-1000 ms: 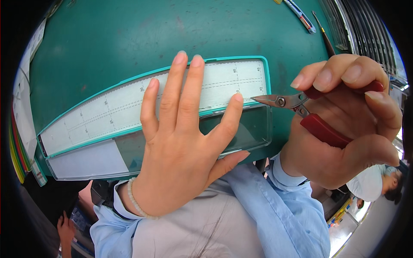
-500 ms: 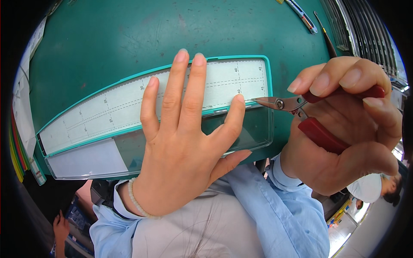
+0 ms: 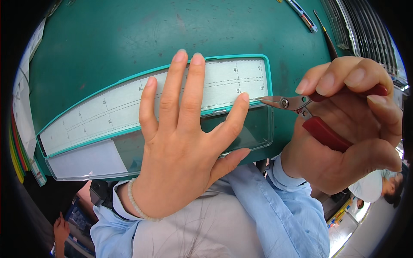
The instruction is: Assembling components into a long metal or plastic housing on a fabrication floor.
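My left hand (image 3: 180, 142) lies with fingers spread across a long flat case with a teal rim (image 3: 241, 57). Inside that rim is a white printed sheet (image 3: 219, 79) with dashed lines and small figures. The case's clear lid (image 3: 258, 129) extends along the near side, towards me. In my right hand (image 3: 344, 129) is a pair of small pliers or nippers (image 3: 325, 132) with red handles, which are spread apart. Their pointed tip reaches the sheet's near edge by the right end, just right of my left index fingertip. Whether the jaws grip anything is too small to tell.
A green work mat (image 3: 107, 34) covers the table. At the far right lie a utility knife (image 3: 303, 17) and a thin dark-handled tool (image 3: 328, 41), beside dark slatted racks (image 3: 370, 34). A white sheet (image 3: 90, 160) lies under the lid's left part. Another person (image 3: 372, 187) is at lower right.
The pliers and my right hand have shifted slightly to the right along the sheet's edge. My left index finger has stretched a little the same way, while the case stays nearly in place.
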Demonstrator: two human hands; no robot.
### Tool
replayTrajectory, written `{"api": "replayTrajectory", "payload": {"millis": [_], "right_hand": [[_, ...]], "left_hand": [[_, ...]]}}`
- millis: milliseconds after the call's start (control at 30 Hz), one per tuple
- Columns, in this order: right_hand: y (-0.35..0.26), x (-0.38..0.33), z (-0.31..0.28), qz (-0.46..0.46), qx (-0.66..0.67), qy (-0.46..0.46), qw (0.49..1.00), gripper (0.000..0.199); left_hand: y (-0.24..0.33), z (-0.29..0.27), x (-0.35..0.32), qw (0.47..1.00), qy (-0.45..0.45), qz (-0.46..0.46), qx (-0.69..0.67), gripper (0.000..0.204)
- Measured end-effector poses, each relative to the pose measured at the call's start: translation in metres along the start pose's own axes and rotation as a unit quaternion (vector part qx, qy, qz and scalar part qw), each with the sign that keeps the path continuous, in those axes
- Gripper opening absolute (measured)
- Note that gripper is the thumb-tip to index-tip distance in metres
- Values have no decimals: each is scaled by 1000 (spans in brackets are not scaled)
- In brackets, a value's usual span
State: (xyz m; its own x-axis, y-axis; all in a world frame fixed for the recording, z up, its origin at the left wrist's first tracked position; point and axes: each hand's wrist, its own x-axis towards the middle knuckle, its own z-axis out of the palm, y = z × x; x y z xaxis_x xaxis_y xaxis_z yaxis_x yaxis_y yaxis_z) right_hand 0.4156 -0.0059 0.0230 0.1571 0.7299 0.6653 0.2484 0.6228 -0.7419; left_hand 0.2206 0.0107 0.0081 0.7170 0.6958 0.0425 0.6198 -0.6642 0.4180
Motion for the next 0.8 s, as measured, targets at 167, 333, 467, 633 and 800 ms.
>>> {"api": "replayTrajectory", "payload": {"millis": [167, 333, 467, 633, 800], "right_hand": [[0, 0, 1, 3, 5, -11, 1000, 63], [0, 0, 3, 1, 16, -12, 1000, 62], [-1, -1, 2, 2, 11, 0, 1000, 62], [-1, -1, 2, 1, 1, 2, 1000, 63], [0, -1, 4, 0, 15, -5, 1000, 62]], "left_hand": [[0, -1, 0, 1000, -3, -1, 3, 60], [0, 0, 0, 1000, 1, -1, -3, 60], [-1, 0, 0, 1000, 0, -1, -4, 60], [0, -1, -1, 1000, -4, -6, -3, 60], [-1, 0, -1, 1000, -1, -4, -7, 60]]}}
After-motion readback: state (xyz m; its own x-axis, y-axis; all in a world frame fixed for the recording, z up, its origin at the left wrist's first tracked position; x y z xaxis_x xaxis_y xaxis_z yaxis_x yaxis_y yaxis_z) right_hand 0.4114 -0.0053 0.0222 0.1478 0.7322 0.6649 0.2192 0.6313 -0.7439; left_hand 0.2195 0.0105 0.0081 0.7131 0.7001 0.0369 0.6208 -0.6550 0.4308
